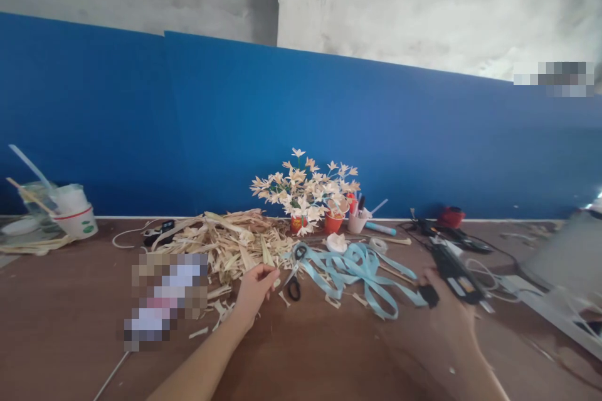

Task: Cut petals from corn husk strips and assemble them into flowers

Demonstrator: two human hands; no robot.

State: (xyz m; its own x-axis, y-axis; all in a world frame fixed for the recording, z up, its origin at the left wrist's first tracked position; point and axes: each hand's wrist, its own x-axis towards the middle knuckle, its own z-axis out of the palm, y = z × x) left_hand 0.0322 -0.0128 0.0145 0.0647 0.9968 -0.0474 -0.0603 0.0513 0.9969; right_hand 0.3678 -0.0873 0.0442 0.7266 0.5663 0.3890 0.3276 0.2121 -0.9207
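Observation:
My left hand (258,288) is closed in a pinch on a pale piece of dried husk (268,253), in front of the heap of dried husks (235,238). Just right of it lie black-handled scissors (294,288). On the right, my right hand (446,301) is blurred and wrapped round a black tool (455,272), perhaps a glue gun. Between the hands, light blue ribbon (362,269) is spread in loops beside a white tape roll (337,242). Cream flowers (303,188) stand in red cups (333,222) behind.
A pixelated object (164,301) with a white cable lies at the left. Cups (75,219) stand at the far left. A blue partition (211,125) runs behind the table (305,351). Cables, a red object (451,217) and a white strip (555,313) are at the right.

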